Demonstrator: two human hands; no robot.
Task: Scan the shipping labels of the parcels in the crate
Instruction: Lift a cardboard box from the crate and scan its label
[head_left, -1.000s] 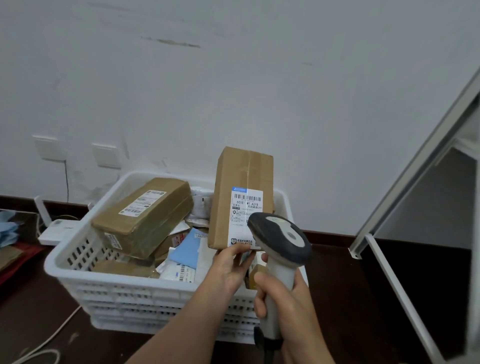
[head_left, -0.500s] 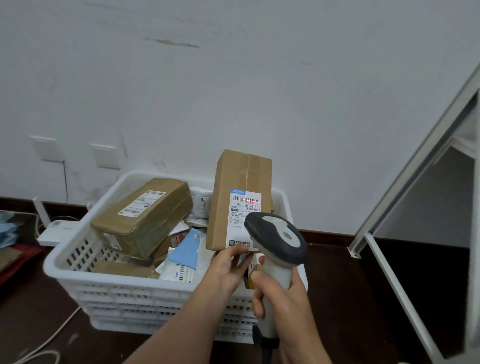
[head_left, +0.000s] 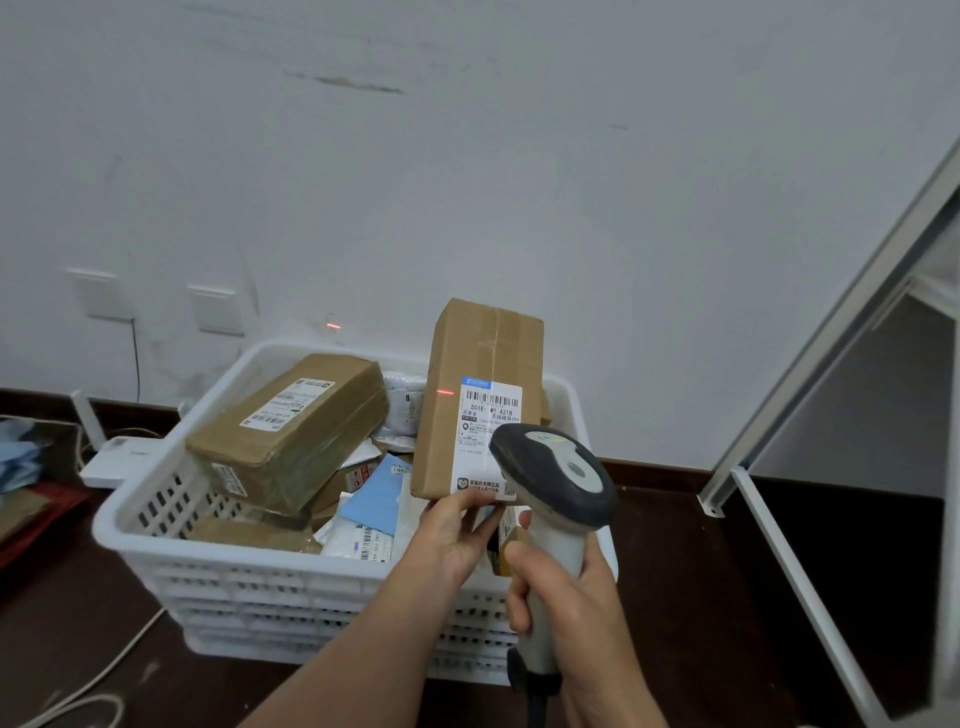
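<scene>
above the white crate (head_left: 156, 540), a stiff, light-looking cardboard parcel (head_left: 483, 395) stands upright, its label (head_left: 488, 431) facing the scanner (head_left: 556, 478). the left hand (head_left: 452, 540) pinches its bottom edge, a sound grip there; the right hand (head_left: 566, 608) is wrapped round the scanner handle.

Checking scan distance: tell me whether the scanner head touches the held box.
Cannot tell. In the head view the scanner overlaps the box, hiding any gap.
</scene>
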